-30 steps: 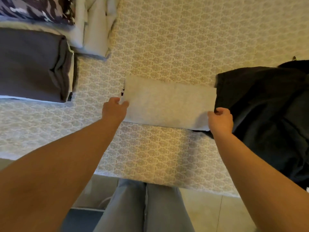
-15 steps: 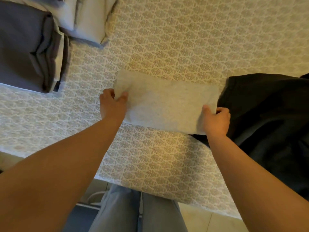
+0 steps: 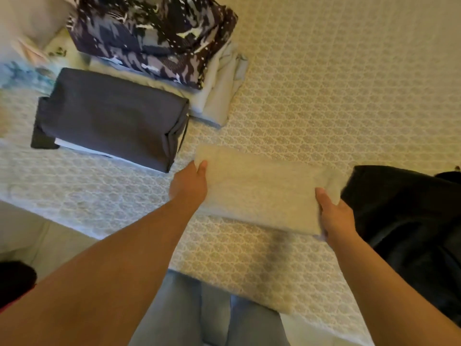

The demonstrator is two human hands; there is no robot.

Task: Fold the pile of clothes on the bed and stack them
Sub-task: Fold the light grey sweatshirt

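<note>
Holding a folded pale garment (image 3: 262, 193) by its ends, left hand (image 3: 189, 186) and right hand (image 3: 336, 216) grip it above the bed (image 3: 324, 83). Folded stacks (image 3: 112, 116) sit nearby; a dark unfolded pile (image 3: 411, 216) remains.

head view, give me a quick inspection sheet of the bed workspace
surface: bed cover, pale lattice print, its edge nearest the person.
job's things: folded light grey garment held at both ends; folded dark grey garment on a stack to the left; camouflage-print garment on pale folded clothes behind; unfolded black clothing at right.
clutter: blurred light items at the far left, cannot tell what.
hands: left hand grips the garment's left end; right hand grips its right end.
cables: nothing seen.
surroundings: pale floor below the bed edge; the person's grey trousers.
</note>
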